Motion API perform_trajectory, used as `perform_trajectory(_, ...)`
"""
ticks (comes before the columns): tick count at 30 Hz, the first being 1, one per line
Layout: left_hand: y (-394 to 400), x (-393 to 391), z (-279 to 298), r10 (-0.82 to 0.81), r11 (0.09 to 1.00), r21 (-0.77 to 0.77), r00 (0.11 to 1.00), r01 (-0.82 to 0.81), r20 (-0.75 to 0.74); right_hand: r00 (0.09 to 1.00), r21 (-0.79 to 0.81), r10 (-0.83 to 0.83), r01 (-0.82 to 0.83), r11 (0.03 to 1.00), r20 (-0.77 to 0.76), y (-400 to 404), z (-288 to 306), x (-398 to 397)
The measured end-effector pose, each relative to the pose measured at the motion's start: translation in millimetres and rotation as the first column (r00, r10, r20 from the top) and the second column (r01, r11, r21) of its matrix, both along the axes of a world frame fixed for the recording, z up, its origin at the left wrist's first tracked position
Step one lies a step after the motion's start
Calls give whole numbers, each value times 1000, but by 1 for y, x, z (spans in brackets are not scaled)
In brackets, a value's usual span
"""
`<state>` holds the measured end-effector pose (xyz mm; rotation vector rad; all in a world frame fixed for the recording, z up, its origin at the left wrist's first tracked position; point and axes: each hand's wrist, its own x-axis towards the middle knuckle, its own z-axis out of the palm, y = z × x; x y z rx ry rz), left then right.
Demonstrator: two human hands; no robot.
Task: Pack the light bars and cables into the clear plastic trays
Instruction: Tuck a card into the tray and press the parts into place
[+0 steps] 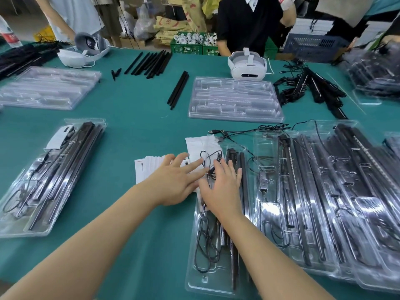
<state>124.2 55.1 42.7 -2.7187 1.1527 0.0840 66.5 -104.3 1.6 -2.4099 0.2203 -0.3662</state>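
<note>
Green felt table, glossy clear tray, flat hands

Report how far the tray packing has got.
Done: the tray at left and the overlapping trays at right already hold bars and cables. In hand: both hands, left and right, lie flat over the cable in the near tray. Left: two empty trays and the loose black bars.

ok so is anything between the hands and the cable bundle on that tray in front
Nothing visible. Both hands, the left hand and right hand, lie flat with fingers spread right at the loose cable bundle, which rests on white paper at the top of the clear tray.
</note>
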Motion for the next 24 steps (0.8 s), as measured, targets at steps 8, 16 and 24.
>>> perform_trajectory(8,-20,19,-3,-90,991,99,995,93,-31,1000,-6,18,-18,1000,-11,-2,-1,1)
perform_trajectory(16,-14,22,6,-73,977,-207,992,50,-101,999,-107,12,-17,994,-51,-2,0,1)
perform_trajectory(24,-3,31,14,131,943,-302,990,-138,-43,997,-202,5,-22,979,-83,1,-1,1)
